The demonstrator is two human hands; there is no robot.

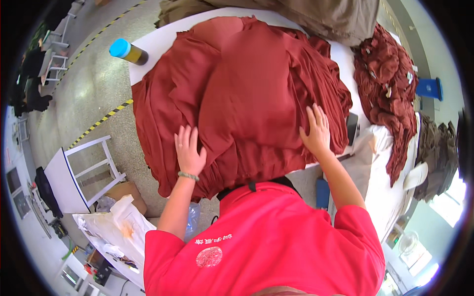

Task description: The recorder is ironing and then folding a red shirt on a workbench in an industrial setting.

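A wide heap of dark red fabric [256, 93] covers most of the white table in front of me, its near side hanging over the edge in folds. My left hand [190, 153] rests on its left part, fingers stretched out, with a beaded bracelet [188, 176] round the wrist. Farther right, my right hand [316, 129] lies flat on the cloth with its fingers spread. Neither hand grips anything. Between them the fabric is fairly smooth, with gathered pleats toward both sides.
A bottle with a blue lid [128, 51] stands at the table's far left corner. Brown cloth [316, 17] lies along the far edge. More crumpled red fabric [385, 79] is on the right, near a blue bin [429, 89]. An overturned white stool [81, 172] lies left.
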